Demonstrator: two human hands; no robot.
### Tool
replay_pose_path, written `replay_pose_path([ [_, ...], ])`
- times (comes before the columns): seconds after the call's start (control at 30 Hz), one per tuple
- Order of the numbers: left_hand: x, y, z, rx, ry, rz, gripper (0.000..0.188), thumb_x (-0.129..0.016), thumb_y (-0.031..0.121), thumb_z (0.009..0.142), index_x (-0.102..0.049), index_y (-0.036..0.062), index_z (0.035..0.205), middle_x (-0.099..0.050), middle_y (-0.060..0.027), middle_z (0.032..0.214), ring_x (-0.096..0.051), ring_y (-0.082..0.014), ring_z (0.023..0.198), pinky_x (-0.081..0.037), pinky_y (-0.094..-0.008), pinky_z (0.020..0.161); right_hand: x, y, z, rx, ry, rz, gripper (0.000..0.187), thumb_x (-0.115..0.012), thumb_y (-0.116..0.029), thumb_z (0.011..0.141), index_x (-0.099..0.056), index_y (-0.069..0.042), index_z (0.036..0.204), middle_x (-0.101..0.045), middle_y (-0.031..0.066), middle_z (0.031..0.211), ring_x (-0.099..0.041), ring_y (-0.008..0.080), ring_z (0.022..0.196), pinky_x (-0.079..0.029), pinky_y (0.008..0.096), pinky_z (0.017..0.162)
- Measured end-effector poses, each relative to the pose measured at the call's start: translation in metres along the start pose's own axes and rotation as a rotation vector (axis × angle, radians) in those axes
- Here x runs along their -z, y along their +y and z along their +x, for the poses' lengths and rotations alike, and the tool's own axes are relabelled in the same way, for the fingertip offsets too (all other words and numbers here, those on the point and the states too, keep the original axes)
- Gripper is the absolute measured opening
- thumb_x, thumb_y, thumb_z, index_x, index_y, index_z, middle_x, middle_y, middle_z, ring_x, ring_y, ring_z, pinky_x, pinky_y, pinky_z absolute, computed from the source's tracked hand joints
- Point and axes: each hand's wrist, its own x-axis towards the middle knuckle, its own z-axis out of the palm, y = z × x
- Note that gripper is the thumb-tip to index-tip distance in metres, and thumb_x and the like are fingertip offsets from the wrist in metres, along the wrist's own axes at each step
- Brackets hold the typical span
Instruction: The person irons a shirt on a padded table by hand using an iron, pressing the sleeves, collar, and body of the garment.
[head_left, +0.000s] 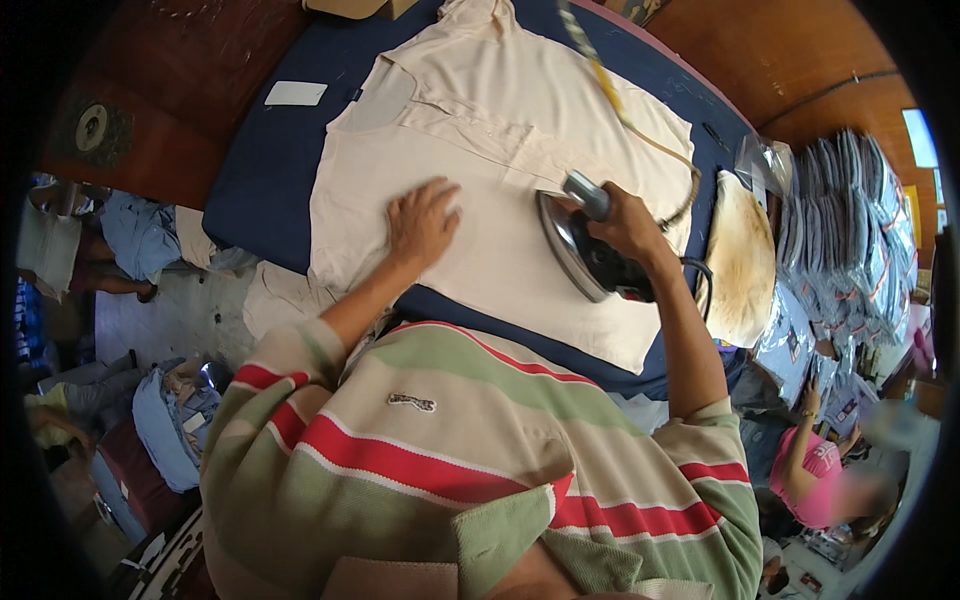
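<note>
A cream shirt [480,185] lies spread over a dark blue padded ironing table [262,185], its collar end toward the upper left. My left hand [422,222] rests on the cloth with its fingers stretched out, slightly blurred. In my right hand [628,228] is an iron [580,245], gripped by its handle and standing on the shirt's right half. The iron's flat face is hidden from view. From it a cord [690,190] runs up past the far side of the table.
A scorched pad [740,265] lies at the table's right edge. Beyond it rise stacks of plastic-wrapped grey garments [835,220]. A white card [296,93] lies far left on the table. Someone in a pink shirt [805,475] is at lower right. Blue clothes [150,235] hang at left.
</note>
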Motion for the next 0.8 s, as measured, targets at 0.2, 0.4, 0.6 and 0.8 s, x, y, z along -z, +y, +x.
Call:
replay_pose_path([
  [0.2, 0.017, -0.069, 0.072, 0.023, 0.103, 0.144, 0.040, -0.056, 0.026, 0.084, -0.053, 0.0158, 0.123, -0.045, -0.0040, 0.131, -0.040, -0.0215, 0.120, -0.028, -0.0453, 0.095, -0.023, -0.091, 0.058, 0.118, -0.042, -0.033, 0.037, -0.064, -0.020, 0.068, -0.056, 0.001, 0.098, -0.062, 0.0258, 0.083, -0.061, 0.0402, 0.082, -0.048, 0.0446, 0.074],
  [0.4, 0.010, -0.079, 0.073, -0.004, 0.158, 0.113, 0.041, -0.056, 0.024, 0.084, -0.053, 0.0152, 0.124, -0.047, -0.0031, 0.129, -0.041, -0.0219, 0.120, -0.028, -0.0454, 0.098, -0.032, -0.115, 0.052, 0.154, -0.140, -0.072, 0.032, -0.062, -0.019, 0.070, -0.055, 0.000, 0.095, -0.062, 0.0253, 0.082, -0.061, 0.0407, 0.080, -0.048, 0.0451, 0.073],
  [0.6, 0.015, -0.085, 0.096, -0.123, 0.293, -0.036, 0.036, -0.057, 0.020, 0.083, -0.056, 0.0135, 0.118, -0.049, -0.0029, 0.126, -0.046, -0.0212, 0.115, -0.030, -0.0426, 0.096, 0.000, -0.065, 0.041, -0.062, 0.031, 0.023, 0.034, -0.063, -0.015, 0.070, -0.056, -0.001, 0.101, -0.062, 0.0270, 0.085, -0.062, 0.0397, 0.082, -0.049, 0.0432, 0.074],
  [0.8, 0.004, -0.081, 0.156, -0.200, -0.062, 0.140, 0.047, -0.040, 0.037, 0.094, -0.038, 0.0168, 0.136, -0.035, -0.0016, 0.142, -0.028, -0.0185, 0.133, -0.024, -0.0430, 0.104, 0.021, -0.039, 0.085, 0.040, 0.049, -0.060, 0.034, -0.064, -0.017, 0.068, -0.058, -0.001, 0.097, -0.062, 0.0263, 0.082, -0.062, 0.0389, 0.080, -0.048, 0.0417, 0.073],
])
